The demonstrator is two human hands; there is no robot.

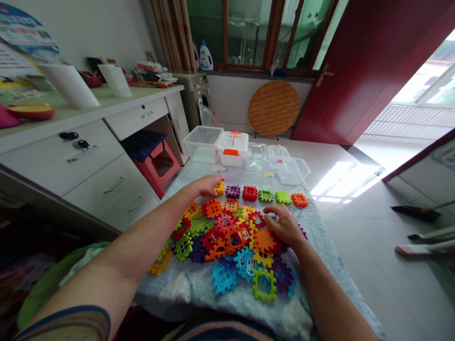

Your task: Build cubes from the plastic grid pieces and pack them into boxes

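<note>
Left grip (209,186) pinches a yellow block (220,188) ending the row (250,193); right grip (283,223), empty and loosely spread, is at the pile (236,237).

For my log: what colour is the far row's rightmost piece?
Orange: the rightmost piece, best in the head view.
</note>
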